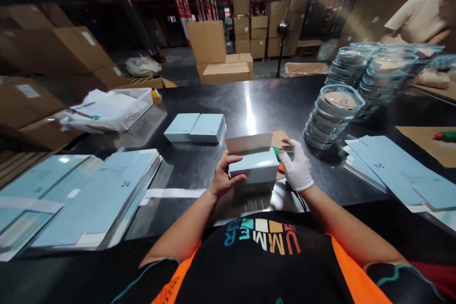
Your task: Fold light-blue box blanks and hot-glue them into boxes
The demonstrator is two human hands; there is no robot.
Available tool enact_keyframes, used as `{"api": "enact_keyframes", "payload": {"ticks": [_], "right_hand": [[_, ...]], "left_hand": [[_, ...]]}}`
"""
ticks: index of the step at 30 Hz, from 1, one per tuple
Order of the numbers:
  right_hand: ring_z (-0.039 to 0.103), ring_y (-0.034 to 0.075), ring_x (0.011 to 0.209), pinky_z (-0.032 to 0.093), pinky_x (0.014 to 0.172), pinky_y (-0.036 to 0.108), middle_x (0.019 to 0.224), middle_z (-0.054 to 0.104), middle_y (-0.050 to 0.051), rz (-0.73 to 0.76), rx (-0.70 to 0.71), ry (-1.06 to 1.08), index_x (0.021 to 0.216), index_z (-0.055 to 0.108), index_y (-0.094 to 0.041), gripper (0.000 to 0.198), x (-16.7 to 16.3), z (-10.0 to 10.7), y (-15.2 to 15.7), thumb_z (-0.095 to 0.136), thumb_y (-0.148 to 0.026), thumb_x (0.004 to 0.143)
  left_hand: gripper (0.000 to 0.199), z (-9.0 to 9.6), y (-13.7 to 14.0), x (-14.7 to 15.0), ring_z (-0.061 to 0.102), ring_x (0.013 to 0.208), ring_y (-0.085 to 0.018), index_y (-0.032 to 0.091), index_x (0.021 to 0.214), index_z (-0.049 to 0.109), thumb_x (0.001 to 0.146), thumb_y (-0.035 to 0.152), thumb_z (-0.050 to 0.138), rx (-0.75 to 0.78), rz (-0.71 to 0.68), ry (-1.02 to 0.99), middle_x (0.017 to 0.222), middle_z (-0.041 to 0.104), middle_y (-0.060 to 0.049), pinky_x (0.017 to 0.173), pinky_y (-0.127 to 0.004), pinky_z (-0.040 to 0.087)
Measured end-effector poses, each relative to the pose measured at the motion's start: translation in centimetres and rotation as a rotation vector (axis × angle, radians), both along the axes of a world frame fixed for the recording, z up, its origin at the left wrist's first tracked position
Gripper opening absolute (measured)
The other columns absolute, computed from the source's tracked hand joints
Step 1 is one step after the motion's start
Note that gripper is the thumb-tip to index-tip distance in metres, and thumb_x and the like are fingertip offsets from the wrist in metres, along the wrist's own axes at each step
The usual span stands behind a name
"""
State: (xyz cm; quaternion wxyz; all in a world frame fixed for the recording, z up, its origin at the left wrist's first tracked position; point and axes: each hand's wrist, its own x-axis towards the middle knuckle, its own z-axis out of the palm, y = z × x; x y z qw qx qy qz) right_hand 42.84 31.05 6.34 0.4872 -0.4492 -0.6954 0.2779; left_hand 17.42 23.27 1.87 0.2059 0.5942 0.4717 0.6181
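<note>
Both hands, left hand (223, 176) and gloved right hand (297, 169), grip an unmarked pale-blue box (253, 167).

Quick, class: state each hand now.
Left hand: closed on the box.
Right hand, gloved: holding the box's other side.

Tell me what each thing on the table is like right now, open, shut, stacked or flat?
Box: held in both hands, lid flap up, open.
Left hand: bare, gripping the box's left side.
Right hand: gloved, at the box's right side.
Two boxes: shut, side by side.
Flat cartons: unfolded, stacked on the left.
Sheets: flat, piled on the right.
Bowls: clear, nested in stacks.
Tray: holds white bags.
</note>
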Motion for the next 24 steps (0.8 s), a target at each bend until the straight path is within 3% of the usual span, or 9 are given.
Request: {"api": "enact_keyframes", "payload": {"ticks": [4,7,10,12,15,17,19,21,24], "right_hand": [[0.075,0.040,0.114,0.057,0.104,0.052,0.115,0.078,0.022,-0.144,-0.335,-0.533,0.121,0.072,-0.016,0.052,4.0,-1.6,2.6,0.086,-0.043,0.079],[0.077,0.035,0.098,0.059,0.091,0.044,0.101,0.080,0.018,-0.149,-0.437,-0.471,0.120,0.070,-0.017,0.056,5.5,-3.6,3.4,0.091,-0.032,0.070],[0.076,0.029,0.090,0.060,0.082,0.039,0.100,0.080,0.012,-0.111,-0.383,-0.293,0.118,0.068,-0.019,0.047,6.2,-4.5,3.1,0.079,-0.028,0.074],[0.076,0.028,0.090,0.062,0.083,0.041,0.100,0.080,0.010,-0.171,-0.321,-0.223,0.124,0.067,-0.017,0.051,6.4,-4.1,2.3,0.073,-0.031,0.075],[0.076,0.033,0.101,0.063,0.095,0.049,0.105,0.080,0.011,-0.344,-0.058,-0.074,0.122,0.069,-0.016,0.057,6.6,-2.0,0.5,0.075,-0.038,0.071],[0.076,0.034,0.111,0.062,0.104,0.050,0.113,0.080,0.013,-0.244,0.101,-0.015,0.119,0.072,-0.019,0.050,6.6,-0.1,-0.8,0.076,-0.040,0.074],[0.078,0.031,0.109,0.063,0.105,0.048,0.115,0.082,0.010,-0.034,0.153,-0.010,0.118,0.074,-0.023,0.038,6.4,1.6,-2.1,0.071,-0.038,0.083],[0.079,0.027,0.094,0.067,0.094,0.045,0.104,0.083,0.007,0.084,0.155,-0.053,0.110,0.076,-0.027,0.025,5.8,2.8,-3.3,0.069,-0.036,0.088],[0.075,0.024,0.075,0.066,0.077,0.039,0.084,0.078,0.003,0.118,0.198,-0.139,0.093,0.075,-0.028,0.009,4.2,4.1,-5.2,0.073,-0.033,0.086]], "left_hand": [[0.078,1.4,0.2,0.4,0.071,0.108,-0.031,0.021,0.103,0.082,0.062,0.086,0.090,-0.024,0.150,-0.124,0.102,0.076,-0.009,0.111,-0.046,0.052],[0.077,2.4,-0.1,0.9,0.071,0.100,-0.027,0.019,0.105,0.082,0.069,0.088,0.085,0.013,0.161,-0.205,0.101,0.076,-0.009,0.097,-0.038,0.055],[0.071,3.4,-0.7,1.1,0.071,0.093,-0.024,0.019,0.108,0.082,0.075,0.082,0.085,0.020,0.135,-0.242,0.101,0.077,-0.009,0.086,-0.032,0.054],[0.067,4.0,-1.1,1.1,0.070,0.084,-0.020,0.019,0.110,0.081,0.077,0.077,0.087,-0.012,0.128,-0.267,0.098,0.078,-0.007,0.078,-0.029,0.053],[0.066,4.6,-1.6,1.4,0.068,0.079,-0.019,0.018,0.111,0.081,0.077,0.074,0.088,-0.033,0.132,-0.295,0.095,0.079,-0.006,0.072,-0.027,0.052],[0.066,4.7,-1.6,1.8,0.070,0.084,-0.020,0.018,0.110,0.081,0.076,0.075,0.088,-0.020,0.138,-0.290,0.097,0.079,-0.007,0.076,-0.028,0.054],[0.066,4.6,-1.5,2.3,0.071,0.088,-0.021,0.018,0.108,0.082,0.075,0.074,0.089,-0.003,0.148,-0.257,0.101,0.078,-0.008,0.079,-0.029,0.054],[0.063,4.4,-1.3,2.9,0.071,0.091,-0.021,0.019,0.107,0.083,0.075,0.073,0.090,0.018,0.161,-0.198,0.104,0.076,-0.008,0.082,-0.029,0.055],[0.058,4.1,-1.0,3.6,0.072,0.098,-0.023,0.020,0.108,0.083,0.078,0.069,0.090,0.063,0.143,-0.108,0.108,0.074,-0.009,0.087,-0.032,0.056]]}}
